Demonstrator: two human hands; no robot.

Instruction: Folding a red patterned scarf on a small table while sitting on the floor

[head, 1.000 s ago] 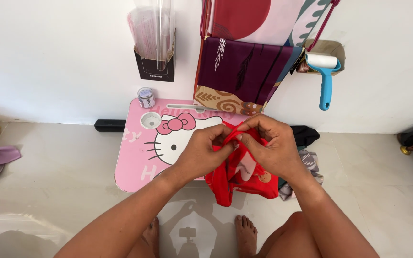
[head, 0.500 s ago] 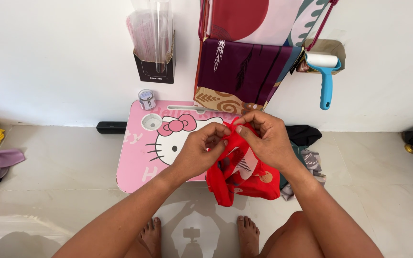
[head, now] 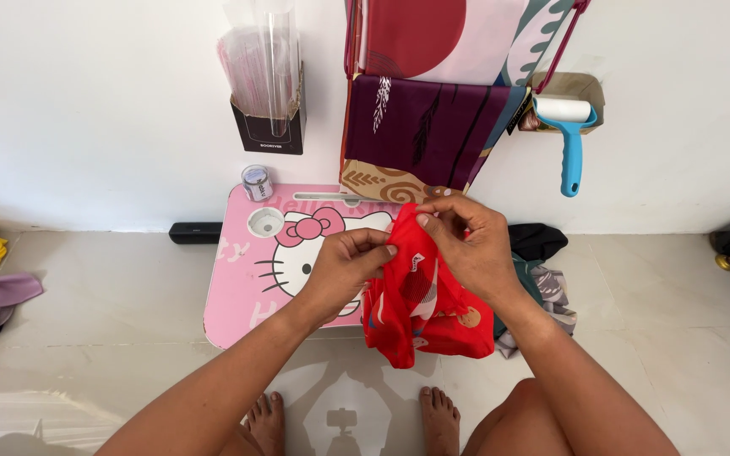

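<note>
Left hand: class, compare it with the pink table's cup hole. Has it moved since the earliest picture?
Yes. The left hand has dropped slightly lower and nearer the cup hole.

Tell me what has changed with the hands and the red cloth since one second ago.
Both hands still hold the red cloth. The right hand has lifted its top edge a little and its grip is now at the upper fold; the left hand has slid lower on the left edge, so the cloth hangs more opened out. The pink table and blue roller stayed in place.

Black box (head: 268, 127) on wall
</note>
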